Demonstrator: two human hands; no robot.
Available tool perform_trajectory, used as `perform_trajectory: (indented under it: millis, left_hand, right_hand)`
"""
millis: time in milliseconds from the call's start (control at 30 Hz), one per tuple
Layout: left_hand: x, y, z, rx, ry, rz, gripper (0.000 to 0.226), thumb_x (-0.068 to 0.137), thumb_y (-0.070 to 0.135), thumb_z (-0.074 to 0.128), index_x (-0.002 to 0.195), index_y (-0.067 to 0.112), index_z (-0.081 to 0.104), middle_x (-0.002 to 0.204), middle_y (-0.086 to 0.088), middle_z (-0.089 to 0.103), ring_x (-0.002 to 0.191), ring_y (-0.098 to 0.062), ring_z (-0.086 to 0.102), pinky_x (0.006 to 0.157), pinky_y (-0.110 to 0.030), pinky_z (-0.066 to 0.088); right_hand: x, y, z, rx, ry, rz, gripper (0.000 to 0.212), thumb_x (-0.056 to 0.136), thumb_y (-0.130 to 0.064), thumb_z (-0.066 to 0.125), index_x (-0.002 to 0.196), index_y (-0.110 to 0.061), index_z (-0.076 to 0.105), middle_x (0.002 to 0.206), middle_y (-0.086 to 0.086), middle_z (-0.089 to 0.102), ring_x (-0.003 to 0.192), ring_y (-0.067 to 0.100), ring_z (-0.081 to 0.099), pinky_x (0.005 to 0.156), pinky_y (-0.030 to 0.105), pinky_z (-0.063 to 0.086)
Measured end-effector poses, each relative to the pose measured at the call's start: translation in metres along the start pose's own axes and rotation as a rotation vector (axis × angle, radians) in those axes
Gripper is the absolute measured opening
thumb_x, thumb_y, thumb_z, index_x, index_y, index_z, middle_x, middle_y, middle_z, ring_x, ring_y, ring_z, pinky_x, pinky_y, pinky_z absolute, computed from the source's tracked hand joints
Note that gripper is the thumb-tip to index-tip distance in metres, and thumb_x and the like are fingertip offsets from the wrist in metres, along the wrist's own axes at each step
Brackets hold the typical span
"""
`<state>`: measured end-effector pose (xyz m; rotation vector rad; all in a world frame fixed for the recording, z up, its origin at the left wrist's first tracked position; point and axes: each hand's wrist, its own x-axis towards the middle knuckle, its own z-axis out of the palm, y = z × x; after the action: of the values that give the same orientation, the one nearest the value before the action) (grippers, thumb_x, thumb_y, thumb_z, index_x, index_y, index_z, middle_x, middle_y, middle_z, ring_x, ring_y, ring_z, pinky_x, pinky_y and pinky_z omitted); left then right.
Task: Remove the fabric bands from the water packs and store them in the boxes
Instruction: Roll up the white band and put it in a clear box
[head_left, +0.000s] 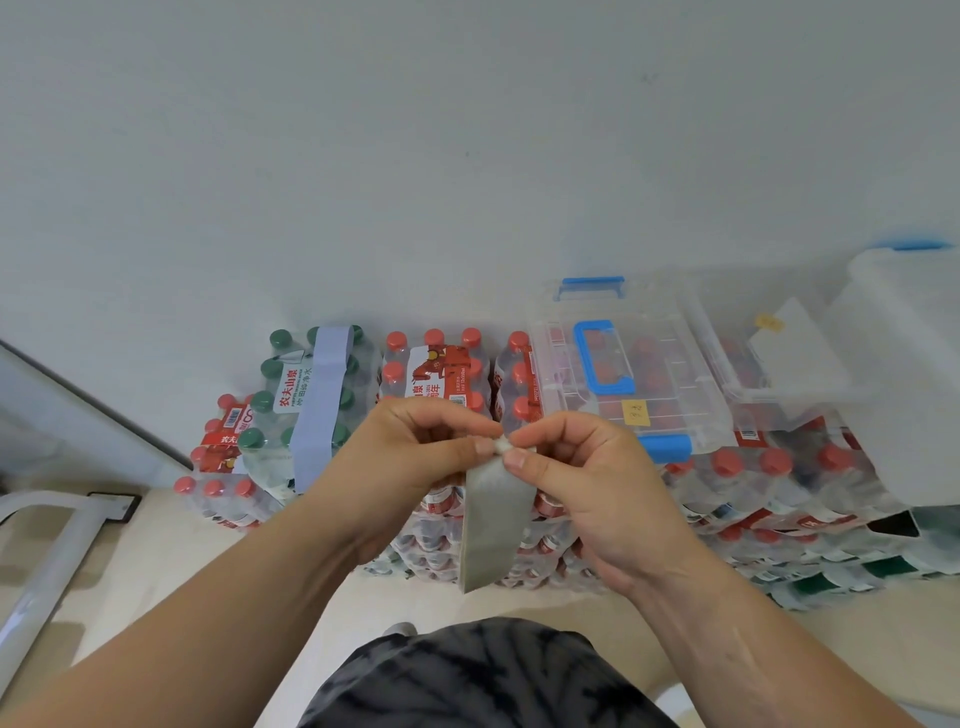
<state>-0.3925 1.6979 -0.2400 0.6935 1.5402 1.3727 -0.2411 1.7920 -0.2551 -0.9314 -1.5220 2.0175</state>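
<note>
Left hand (415, 452) and right hand (587, 483) both pinch the top end of a grey band (491, 525), which hangs free below the fingers. It is off its pack, so storing comes next. The box (670, 358) beyond the right hand looks lidded and likely needs opening first. A second band (322, 405) waits beyond the left.

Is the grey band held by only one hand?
No, the left hand and the right hand both pinch the top end of the grey band, which hangs down between them.
</note>
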Motion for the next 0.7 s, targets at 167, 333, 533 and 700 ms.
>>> perform_trajectory:
  millis: [167, 333, 533, 700]
  left_hand:
    - [0.003, 0.007, -0.002, 0.098, -0.038, -0.095, 0.019, 0.077, 0.004, 0.077, 0.091, 0.016, 0.08, 0.085, -0.013, 0.076, 0.078, -0.025, 0.073, 0.07, -0.033, 0.059]
    - [0.003, 0.014, 0.0, 0.251, -0.033, -0.01, 0.018, 0.081, 0.001, 0.075, 0.083, 0.017, 0.082, 0.084, -0.009, 0.078, 0.08, -0.025, 0.072, 0.077, -0.037, 0.06]
    - [0.006, 0.003, 0.009, 0.205, 0.136, 0.114, 0.018, 0.079, 0.003, 0.079, 0.082, 0.021, 0.081, 0.082, -0.007, 0.077, 0.084, -0.03, 0.073, 0.079, -0.041, 0.061]
    - [0.007, -0.006, 0.013, 0.237, 0.184, 0.189, 0.017, 0.079, 0.003, 0.079, 0.085, 0.019, 0.081, 0.082, -0.003, 0.077, 0.082, -0.026, 0.072, 0.076, -0.039, 0.061]
  right_hand:
    - [0.001, 0.004, -0.002, -0.036, 0.004, 0.002, 0.018, 0.082, 0.001, 0.078, 0.079, -0.017, 0.075, 0.074, -0.002, 0.074, 0.073, 0.008, 0.067, 0.067, 0.02, 0.056]
    - [0.001, 0.006, -0.001, -0.043, 0.015, 0.008, 0.018, 0.087, -0.003, 0.075, 0.089, -0.021, 0.073, 0.083, 0.01, 0.074, 0.074, 0.013, 0.067, 0.063, 0.02, 0.053]
    - [0.005, 0.008, 0.0, 0.009, 0.112, -0.012, 0.028, 0.083, -0.017, 0.079, 0.108, -0.021, 0.068, 0.087, 0.02, 0.076, 0.082, 0.026, 0.075, 0.078, 0.034, 0.059]
    - [0.006, 0.011, 0.003, 0.044, 0.188, -0.062, 0.015, 0.08, -0.021, 0.079, 0.091, -0.013, 0.073, 0.082, 0.008, 0.078, 0.077, 0.017, 0.072, 0.072, 0.03, 0.06]
